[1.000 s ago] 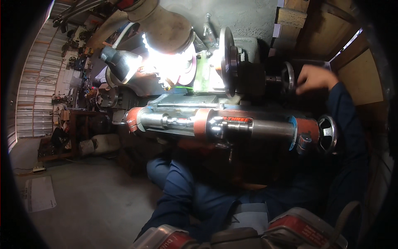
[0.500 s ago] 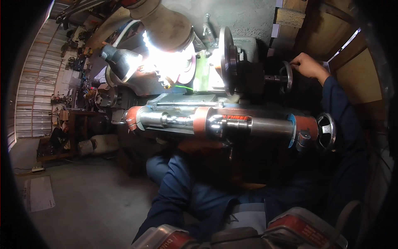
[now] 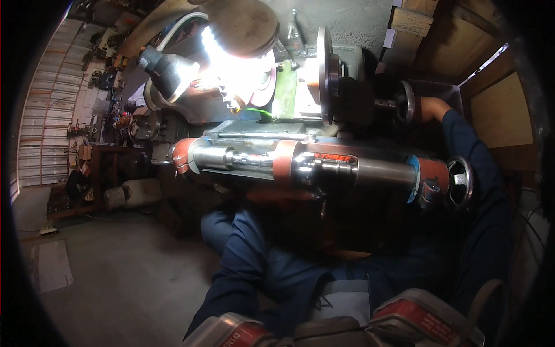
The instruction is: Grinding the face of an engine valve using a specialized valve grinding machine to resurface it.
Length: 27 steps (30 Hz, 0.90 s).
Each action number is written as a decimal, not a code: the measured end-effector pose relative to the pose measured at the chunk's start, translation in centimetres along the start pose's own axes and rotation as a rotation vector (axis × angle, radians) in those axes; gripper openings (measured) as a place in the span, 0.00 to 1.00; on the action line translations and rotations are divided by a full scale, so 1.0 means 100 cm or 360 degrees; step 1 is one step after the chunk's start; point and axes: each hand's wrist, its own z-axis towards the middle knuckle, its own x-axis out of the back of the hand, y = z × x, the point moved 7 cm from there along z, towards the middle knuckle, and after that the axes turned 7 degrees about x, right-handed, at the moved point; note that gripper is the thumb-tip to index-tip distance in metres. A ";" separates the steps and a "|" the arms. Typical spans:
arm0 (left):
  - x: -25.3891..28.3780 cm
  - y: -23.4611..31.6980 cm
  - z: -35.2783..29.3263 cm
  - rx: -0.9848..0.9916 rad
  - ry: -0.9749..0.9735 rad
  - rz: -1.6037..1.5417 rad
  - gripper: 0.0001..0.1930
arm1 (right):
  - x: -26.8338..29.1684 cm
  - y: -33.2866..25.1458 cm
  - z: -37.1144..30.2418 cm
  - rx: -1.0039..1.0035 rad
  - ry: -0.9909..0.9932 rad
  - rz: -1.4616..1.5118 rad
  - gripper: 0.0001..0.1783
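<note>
My right hand (image 3: 430,109) is at the metal handwheel (image 3: 407,102) on the right of a grinding machine, closed at its rim; the fingertips are hidden by the wheel. In deep shadow below the long steel shaft assembly, my left hand (image 3: 276,195) reaches toward a small lever (image 3: 322,209); its fingers are too dark to make out. The shaft (image 3: 381,173) lies crosswise, held in orange-red collars (image 3: 284,163), with a second handwheel (image 3: 460,183) at its right end. Behind it stand a large metal disc (image 3: 325,75) and a pale grinding wheel (image 3: 267,81).
A bright work lamp (image 3: 173,81) glares over the machine at left. A round brown housing (image 3: 243,28) hangs above. Wooden panels (image 3: 500,110) stand at the right. Cluttered shelves and a bench (image 3: 101,173) fill the left, with concrete floor (image 3: 133,266) in front.
My right hand has gone from the handwheel's upper edge down to its right side, turning with it. The view has shifted slightly. My left hand stays in the shadow.
</note>
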 end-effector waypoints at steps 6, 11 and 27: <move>0.005 -0.006 0.001 -0.0093 -0.0081 -0.0182 0.24 | 0.097 -0.019 -0.067 -0.0624 0.0640 0.0695 0.10; 0.003 -0.004 0.001 -0.0150 -0.0120 -0.0281 0.24 | 0.021 -0.046 -0.058 -0.0754 -0.0336 0.1037 0.10; 0.002 0.000 0.000 -0.0214 -0.0209 -0.0469 0.24 | 0.032 -0.019 -0.019 -0.0371 0.0527 0.0556 0.08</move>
